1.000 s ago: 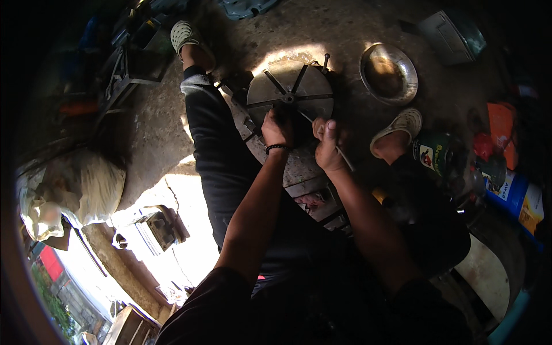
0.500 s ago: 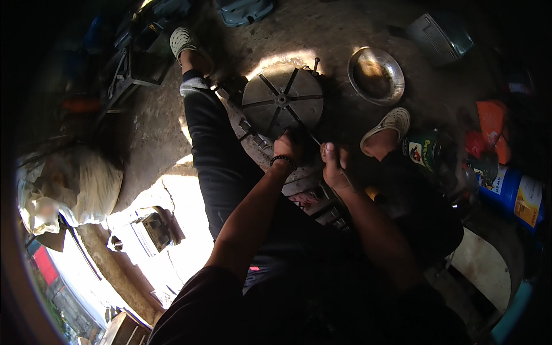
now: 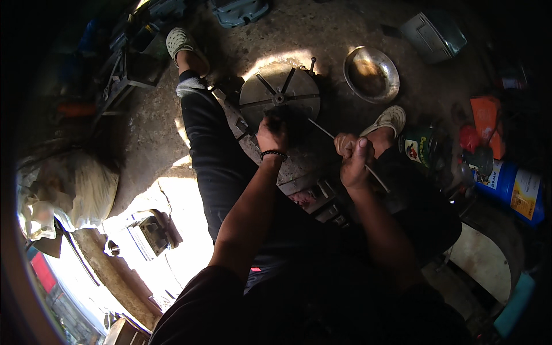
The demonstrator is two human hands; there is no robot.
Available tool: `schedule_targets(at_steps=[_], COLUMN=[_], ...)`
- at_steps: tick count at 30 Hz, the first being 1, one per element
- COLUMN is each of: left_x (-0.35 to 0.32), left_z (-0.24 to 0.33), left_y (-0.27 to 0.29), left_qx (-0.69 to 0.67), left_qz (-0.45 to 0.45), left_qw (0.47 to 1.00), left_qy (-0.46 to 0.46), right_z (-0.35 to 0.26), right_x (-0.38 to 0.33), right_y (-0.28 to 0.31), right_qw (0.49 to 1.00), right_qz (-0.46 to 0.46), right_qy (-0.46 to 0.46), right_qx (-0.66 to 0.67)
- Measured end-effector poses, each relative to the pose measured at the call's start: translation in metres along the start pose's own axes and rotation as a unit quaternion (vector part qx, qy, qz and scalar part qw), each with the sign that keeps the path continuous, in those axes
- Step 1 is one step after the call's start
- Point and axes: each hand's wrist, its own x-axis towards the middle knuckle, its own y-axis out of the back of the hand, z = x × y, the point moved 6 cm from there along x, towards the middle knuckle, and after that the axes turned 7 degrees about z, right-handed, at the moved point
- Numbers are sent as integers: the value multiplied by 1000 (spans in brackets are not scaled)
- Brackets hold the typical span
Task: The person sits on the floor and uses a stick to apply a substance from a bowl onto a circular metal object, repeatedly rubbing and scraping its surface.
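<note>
My right hand is closed around a thin metal rod. The rod slants from near the round plate's right edge down past my wrist, and its upper end stands free. At the lower edge of a round slotted metal rotary table, my left hand is curled with a dark, shadowed shape beside its fingers. Shadow hides the fingertips and what they grip. A black bead bracelet circles my left wrist. The table lies on the floor between my feet, its slots spreading from a central hole.
A shallow metal basin sits right of the rotary table. Farther right are a dark green container, an orange object and a blue jug. At left lie plastic bags and a metal device in bright sunlight.
My right hand has moved right with the rod, drawing its end away from the rotary table. My left hand has shifted slightly left and up against the plate.
</note>
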Motion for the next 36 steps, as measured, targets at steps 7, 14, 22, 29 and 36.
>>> schedule_targets(at_steps=[7, 14, 22, 29, 36], left_x=[16, 15, 14, -15, -37], left_z=[-37, -25, -35, 8, 29], left_y=[-9, -5, -6, -9, -16], left_qx=[-78, 12, 29, 208, 113], left_qz=[57, 18, -41, -237, -231], left_qw=[994, 996, 997, 948, 965], left_qy=[51, 89, 59, 48, -46], right_z=[45, 56, 58, 40, 27], right_x=[22, 22, -13, -35, -46], right_y=[-37, -66, -63, -34, 11], right_qw=[1000, 965, 913, 924, 970], right_qz=[-4, -175, -321, -289, -137], right_qy=[-7, 135, 172, 105, 10], right_qx=[20, -139, -187, -229, -203])
